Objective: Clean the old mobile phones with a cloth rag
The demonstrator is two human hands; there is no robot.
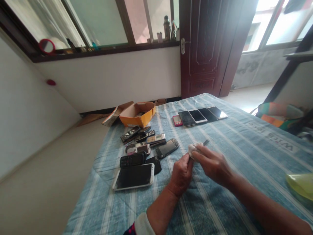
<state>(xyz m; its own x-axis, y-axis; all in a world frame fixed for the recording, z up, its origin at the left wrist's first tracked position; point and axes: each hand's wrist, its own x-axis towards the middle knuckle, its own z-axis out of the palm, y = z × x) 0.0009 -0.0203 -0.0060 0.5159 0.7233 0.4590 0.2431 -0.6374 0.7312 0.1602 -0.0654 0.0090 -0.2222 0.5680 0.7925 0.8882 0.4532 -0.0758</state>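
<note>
My left hand (181, 173) is closed around a slim dark mobile phone (206, 142), seen nearly edge-on and mostly hidden by my hands. My right hand (213, 161) pinches a crumpled white cloth (193, 149) against it. Left of my hands lies a loose group of old phones: a dark touchscreen phone (167, 148), a black keypad phone (132, 159), and a large white-framed phone (134, 177) in front. Beyond my hands, several phones lie side by side, among them a small pink one (177, 120) and a white-edged one (198, 116).
An open orange cardboard box (144, 119) stands at the bed's far left edge. The bed has a blue striped cover (234, 156). A yellow-green translucent item (300, 184) lies at right. Behind are a brown door (207, 49) and a windowsill (110, 50) holding small items.
</note>
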